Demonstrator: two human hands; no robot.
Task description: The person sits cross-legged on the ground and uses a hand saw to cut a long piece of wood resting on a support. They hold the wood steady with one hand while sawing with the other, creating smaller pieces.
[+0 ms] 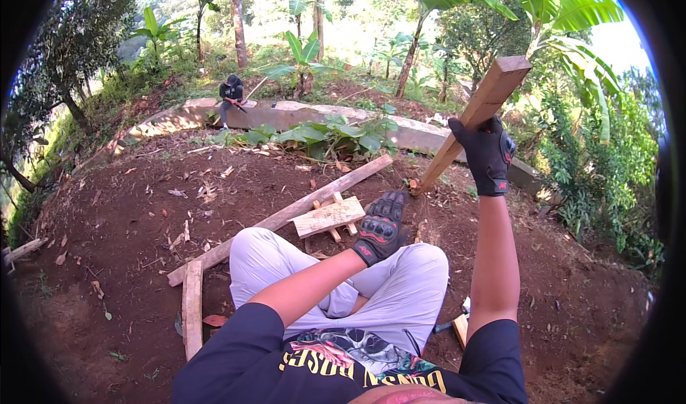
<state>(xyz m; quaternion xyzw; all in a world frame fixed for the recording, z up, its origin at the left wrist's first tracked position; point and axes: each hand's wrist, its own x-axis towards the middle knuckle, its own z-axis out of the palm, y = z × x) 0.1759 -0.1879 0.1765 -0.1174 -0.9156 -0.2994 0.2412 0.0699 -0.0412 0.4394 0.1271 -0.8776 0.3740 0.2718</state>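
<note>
My right hand (487,154), in a black glove, grips a long wooden stake (475,118) that slants up to the right, its lower tip touching the soil near a long plank. My left hand (381,227), also gloved in black, hangs flat over my knee with fingers spread, holding nothing. Just beyond it lies a short board nailed to small cross pieces (329,217). I am crouched, with light grey trousers filling the lower middle.
A long plank (286,214) lies diagonally on bare red soil, with another plank (191,307) at its near left end. A low concrete wall (286,114) curves at the back, where a person in dark clothes (230,93) sits. Banana plants stand behind and at the right.
</note>
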